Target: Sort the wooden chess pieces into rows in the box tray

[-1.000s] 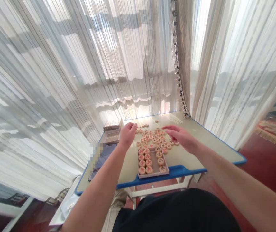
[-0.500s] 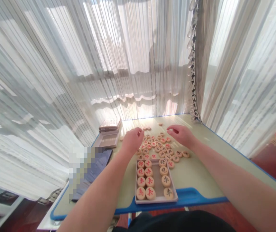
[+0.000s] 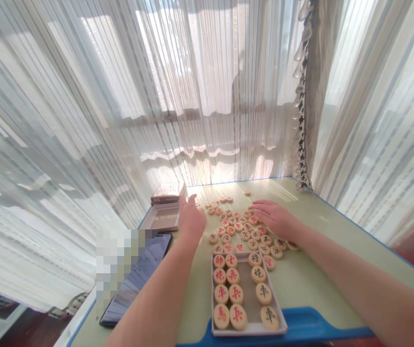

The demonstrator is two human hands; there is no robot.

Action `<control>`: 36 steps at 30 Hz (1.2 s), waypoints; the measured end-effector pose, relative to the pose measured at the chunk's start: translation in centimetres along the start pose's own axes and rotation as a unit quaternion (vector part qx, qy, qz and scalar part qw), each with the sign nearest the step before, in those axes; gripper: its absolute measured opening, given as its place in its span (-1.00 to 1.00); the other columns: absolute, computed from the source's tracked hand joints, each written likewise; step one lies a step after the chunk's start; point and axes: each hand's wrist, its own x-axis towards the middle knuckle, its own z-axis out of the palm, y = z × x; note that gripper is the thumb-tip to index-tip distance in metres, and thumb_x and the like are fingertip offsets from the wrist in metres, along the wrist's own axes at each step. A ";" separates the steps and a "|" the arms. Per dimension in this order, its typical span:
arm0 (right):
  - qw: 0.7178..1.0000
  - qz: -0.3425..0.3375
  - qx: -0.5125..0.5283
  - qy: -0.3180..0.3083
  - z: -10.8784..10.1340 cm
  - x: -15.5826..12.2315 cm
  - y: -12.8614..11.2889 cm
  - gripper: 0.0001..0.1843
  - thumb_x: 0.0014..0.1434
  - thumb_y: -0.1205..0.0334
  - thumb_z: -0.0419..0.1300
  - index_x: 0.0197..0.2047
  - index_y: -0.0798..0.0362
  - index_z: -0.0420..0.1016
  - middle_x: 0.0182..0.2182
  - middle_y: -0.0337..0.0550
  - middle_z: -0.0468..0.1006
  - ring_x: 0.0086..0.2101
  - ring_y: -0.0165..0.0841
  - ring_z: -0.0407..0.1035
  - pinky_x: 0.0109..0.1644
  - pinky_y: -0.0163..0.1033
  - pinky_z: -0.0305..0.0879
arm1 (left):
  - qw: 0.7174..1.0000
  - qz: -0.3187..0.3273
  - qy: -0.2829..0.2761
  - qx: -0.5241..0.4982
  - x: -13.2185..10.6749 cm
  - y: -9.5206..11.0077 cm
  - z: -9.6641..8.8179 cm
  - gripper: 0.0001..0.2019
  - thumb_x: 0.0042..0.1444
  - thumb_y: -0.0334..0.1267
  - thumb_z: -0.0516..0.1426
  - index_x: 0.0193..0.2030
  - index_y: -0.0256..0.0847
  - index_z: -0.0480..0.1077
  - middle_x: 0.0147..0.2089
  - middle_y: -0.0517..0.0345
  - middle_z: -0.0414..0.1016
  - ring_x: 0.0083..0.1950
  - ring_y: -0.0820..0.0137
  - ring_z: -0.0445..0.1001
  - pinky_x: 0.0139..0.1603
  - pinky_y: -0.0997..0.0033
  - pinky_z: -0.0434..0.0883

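Note:
My left hand (image 3: pixel 193 219) is beside the open cardboard box part (image 3: pixel 162 218) at the far left, with its fingers apart and nothing visible in them. Several round xiangqi pieces lie just right of it. My right hand (image 3: pixel 275 218) reaches over the right side of the loose pieces (image 3: pixel 247 227), fingers stretched out and fingertips at a few of them; whether they touch is unclear. Closest to me, a shallow box tray (image 3: pixel 247 308) holds red-marked pieces (image 3: pixel 232 275) in two columns on the left and black-marked pieces (image 3: pixel 258 274) in one column on the right.
A small stacked box or book (image 3: pixel 167 191) stands at the back left. Along the left edge of the green table (image 3: pixel 319 284) lies a tablet or phone (image 3: pixel 138 274), partly blurred out. One lone piece (image 3: pixel 246 193) sits near the back edge. Striped curtains (image 3: pixel 207 120) hang behind the table.
My left hand has moved left, away from the pile, and its fingers have spread. The right hand's fingers have straightened over the pieces. The view has shifted, so the tray looks larger.

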 end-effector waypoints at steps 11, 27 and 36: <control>0.994 0.089 -0.003 -0.066 -0.1 -0.2 0.2 -0.47 0.21 0.00 -0.04 0.16 0.04 0.31 0.15 -0.02 0.33 0.14 -0.16 0.20 0.22 -0.05 0.06 | 0.984 -0.083 -0.089 -0.132 0.9 -1.3 0.9 -0.48 -0.15 -0.51 0.00 0.02 -0.21 0.41 -0.18 -0.02 0.55 -0.19 0.22 0.49 -0.21 0.30 0.39; 0.997 0.040 0.026 -0.062 -0.4 -0.5 -0.9 -0.55 0.18 0.02 -0.01 0.09 -0.05 0.39 0.07 -0.09 0.43 0.05 -0.16 0.29 0.14 -0.05 0.15 | 0.965 0.158 -0.186 0.093 0.3 0.3 2.1 -0.61 0.22 -0.09 -0.10 0.09 -0.12 0.33 0.24 -0.01 0.26 0.30 0.16 0.13 0.27 0.09 0.04; 0.995 0.044 0.019 -0.085 -0.6 -0.8 -1.2 -0.56 0.18 -0.01 -0.02 0.03 -0.04 0.42 0.05 -0.10 0.44 0.05 -0.16 0.29 0.15 -0.04 0.15 | 0.987 0.133 -0.083 0.044 0.5 0.0 1.3 -0.58 0.15 -0.42 -0.11 0.14 -0.31 0.29 0.17 -0.10 0.34 0.20 0.26 0.27 0.22 0.30 0.19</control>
